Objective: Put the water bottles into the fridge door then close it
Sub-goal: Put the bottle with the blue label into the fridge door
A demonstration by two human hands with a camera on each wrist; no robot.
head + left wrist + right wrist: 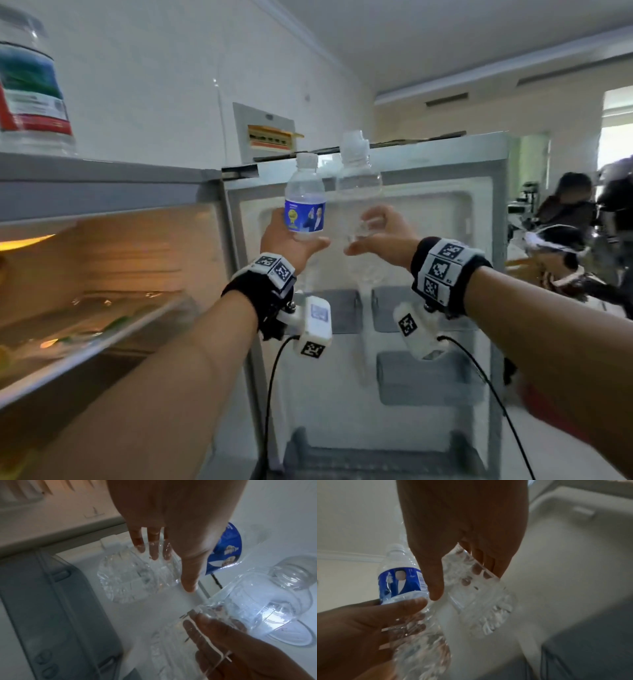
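My left hand (pixel 291 236) grips a small water bottle with a blue label (pixel 305 205) round its lower part and holds it upright. Right beside it, my right hand (pixel 380 233) grips a clear unlabelled water bottle (pixel 358 174) near its base, also upright. Both bottles are held high in front of the open fridge door (pixel 428 212), above its grey door shelves (pixel 424 380). The left wrist view shows my left hand (pixel 171 540) behind the ribbed bottom of the labelled bottle (pixel 137 577). In the right wrist view my right hand (pixel 462 547) wraps the clear bottle (pixel 481 601).
The lit fridge compartment (pixel 102 274) stands open on the left, with a glass shelf holding food. A large water jug (pixel 30 85) sits on top of the fridge. People (pixel 565 205) are at the far right. Wrist-camera cables hang below both arms.
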